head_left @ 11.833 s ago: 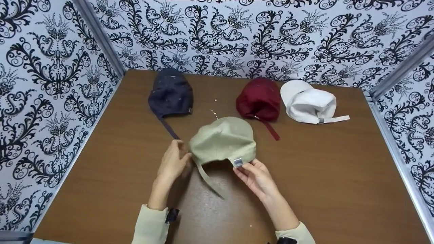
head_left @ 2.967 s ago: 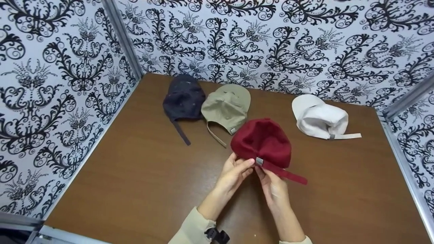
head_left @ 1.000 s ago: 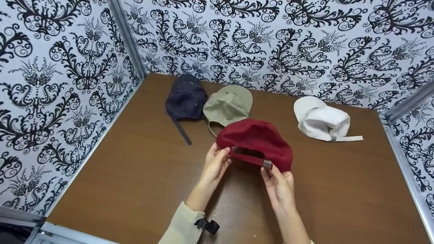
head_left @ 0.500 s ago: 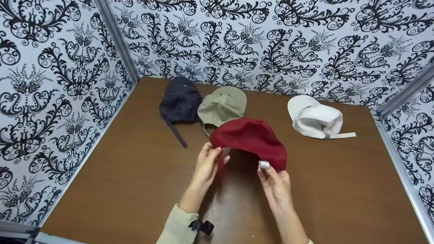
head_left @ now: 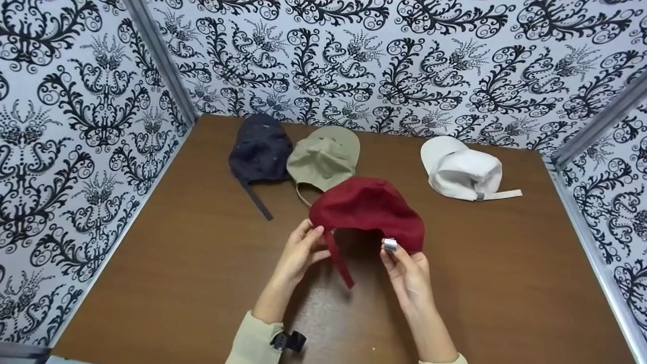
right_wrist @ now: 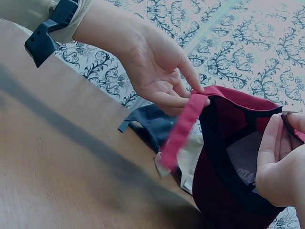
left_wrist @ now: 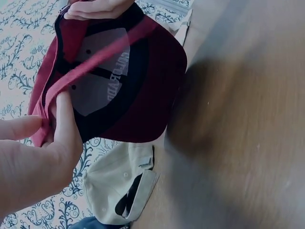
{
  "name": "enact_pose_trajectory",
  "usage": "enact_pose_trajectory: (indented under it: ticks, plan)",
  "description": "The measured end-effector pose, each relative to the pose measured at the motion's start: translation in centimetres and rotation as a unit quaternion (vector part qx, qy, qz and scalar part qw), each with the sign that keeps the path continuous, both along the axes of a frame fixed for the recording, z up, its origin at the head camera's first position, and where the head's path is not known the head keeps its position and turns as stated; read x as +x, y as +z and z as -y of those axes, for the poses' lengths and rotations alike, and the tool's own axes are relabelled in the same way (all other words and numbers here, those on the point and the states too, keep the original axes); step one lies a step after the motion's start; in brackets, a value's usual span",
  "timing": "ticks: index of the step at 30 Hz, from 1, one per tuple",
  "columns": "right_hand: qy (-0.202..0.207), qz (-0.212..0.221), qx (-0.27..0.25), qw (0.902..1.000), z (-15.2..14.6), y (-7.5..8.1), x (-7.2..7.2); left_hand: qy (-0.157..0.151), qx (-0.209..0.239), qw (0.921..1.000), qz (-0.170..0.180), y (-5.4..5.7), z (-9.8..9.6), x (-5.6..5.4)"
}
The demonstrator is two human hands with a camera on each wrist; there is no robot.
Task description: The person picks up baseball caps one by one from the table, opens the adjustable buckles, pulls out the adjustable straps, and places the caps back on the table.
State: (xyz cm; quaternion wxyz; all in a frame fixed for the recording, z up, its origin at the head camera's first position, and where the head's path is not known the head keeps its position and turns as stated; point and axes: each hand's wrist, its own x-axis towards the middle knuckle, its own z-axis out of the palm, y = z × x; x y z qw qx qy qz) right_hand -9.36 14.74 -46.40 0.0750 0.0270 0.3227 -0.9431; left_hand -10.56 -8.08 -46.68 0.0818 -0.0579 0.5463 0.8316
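A red baseball cap (head_left: 371, 207) is held up over the table, its back opening facing me. My left hand (head_left: 298, 253) pinches the cap's left back edge, where the loose red strap (head_left: 341, 263) hangs down. At the other side of the opening, my right hand (head_left: 410, 275) pinches the edge beside a silver buckle (head_left: 389, 244). Strap and buckle are apart. The left wrist view looks into the cap's dark brim (left_wrist: 162, 86) and grey lining. In the right wrist view, the strap (right_wrist: 183, 129) dangles from the left hand's fingertips.
Behind the red cap lie a navy cap (head_left: 260, 151) and a khaki cap (head_left: 326, 156), side by side. A white cap (head_left: 467, 172) lies at the back right. Patterned walls (head_left: 354, 60) bound the brown table (head_left: 167, 283).
The strap, in the buckle a second ago, has come out and now hangs from the left side. The back opening has spread apart. Earlier, the khaki cap was set beside the navy one.
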Motion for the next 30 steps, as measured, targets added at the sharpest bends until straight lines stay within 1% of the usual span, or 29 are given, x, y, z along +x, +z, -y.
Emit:
enact_pose_trajectory:
  ticks: [2,3,4,5,7,8,9,10,11,12,13,14,15,16,17,18,19,20,21,22,23,25,27,29,30]
  plan:
    - [0.016,-0.007,0.034,0.9993,-0.2,0.0,0.1,-0.003,-0.001,1.0000,0.003,-0.1,0.1,0.1]
    - [0.033,-0.008,0.063,0.9974,-0.3,0.0,0.1,-0.005,-0.001,1.0000,0.005,-0.2,0.2,0.2]
    - [0.056,-0.008,0.100,0.9933,-0.5,0.0,0.2,-0.008,-0.002,0.9999,0.007,-0.3,0.2,0.3]
    - [0.081,-0.007,0.145,0.9861,-0.7,0.1,0.2,-0.012,-0.004,0.9999,0.006,-0.4,0.2,0.4]
    - [0.128,-0.007,0.229,0.9649,-1.0,0.1,0.3,-0.020,-0.007,0.9997,0.008,-0.7,0.2,0.6]
    - [0.142,-0.003,0.255,0.9563,-1.2,0.1,0.3,-0.023,-0.011,0.9996,0.010,-0.8,0.2,0.6]
    - [0.148,0.001,0.273,0.9504,-1.4,0.1,0.4,-0.027,-0.018,0.9994,0.010,-1.0,0.2,0.7]
    - [0.145,0.007,0.285,0.9475,-1.5,0.1,0.4,-0.031,-0.032,0.9990,0.008,-1.1,0.3,0.7]
    - [0.135,0.013,0.287,0.9482,-1.6,0.1,0.4,-0.035,-0.053,0.9979,0.003,-1.2,0.4,0.8]
    - [0.120,0.020,0.282,0.9516,-1.7,0.0,0.4,-0.038,-0.090,0.9952,-0.002,-1.3,0.5,0.9]
    - [0.104,0.027,0.276,0.9551,-1.8,-0.1,0.4,-0.043,-0.155,0.9866,-0.025,-1.2,0.7,1.0]
    - [0.091,0.032,0.270,0.9579,-1.8,-0.1,0.4,-0.042,-0.238,0.9693,-0.046,-1.1,0.9,1.1]
    - [0.082,0.037,0.267,0.9594,-1.8,-0.2,0.5,-0.035,-0.328,0.9419,-0.064,-0.7,1.0,1.2]
    - [0.075,0.042,0.265,0.9603,-1.8,-0.3,0.5,-0.024,-0.419,0.9038,-0.083,-0.2,1.2,1.3]
    - [0.072,0.046,0.262,0.9613,-1.8,-0.3,0.5,-0.007,-0.501,0.8598,-0.100,0.4,1.2,1.4]
    - [0.070,0.049,0.259,0.9622,-1.8,-0.4,0.5,0.016,-0.569,0.8137,-0.118,1.1,1.1,1.4]
    - [0.069,0.049,0.257,0.9627,-1.8,-0.4,0.5,0.039,-0.612,0.7777,-0.138,1.9,0.9,1.2]
    - [0.068,0.049,0.254,0.9636,-1.7,-0.4,0.5,0.053,-0.629,0.7601,-0.154,2.8,0.6,1.0]
    - [0.066,0.049,0.252,0.9643,-1.7,-0.4,0.4,0.060,-0.632,0.7520,-0.177,3.6,0.1,0.8]
    - [0.064,0.050,0.251,0.9646,-1.6,-0.4,0.3,0.060,-0.630,0.7462,-0.207,4.2,-0.4,0.5]
    - [0.063,0.051,0.251,0.9646,-1.5,-0.4,0.3,0.053,-0.624,0.7434,-0.235,4.7,-0.9,0.2]
    - [0.061,0.053,0.254,0.9639,-1.4,-0.3,0.2,0.025,-0.610,0.7410,-0.280,5.4,-2.0,-0.2]
    - [0.058,0.060,0.256,0.9630,-1.2,-0.3,0.2,-0.003,-0.615,0.7283,-0.303,5.8,-3.0,-0.3]
    - [0.057,0.064,0.259,0.9621,-1.1,-0.2,0.2,-0.012,-0.627,0.7124,-0.316,5.8,-3.6,-0.2]
    - [0.058,0.065,0.259,0.9620,-1.1,-0.1,0.3,-0.011,-0.633,0.7063,-0.318,5.8,-3.8,-0.2]
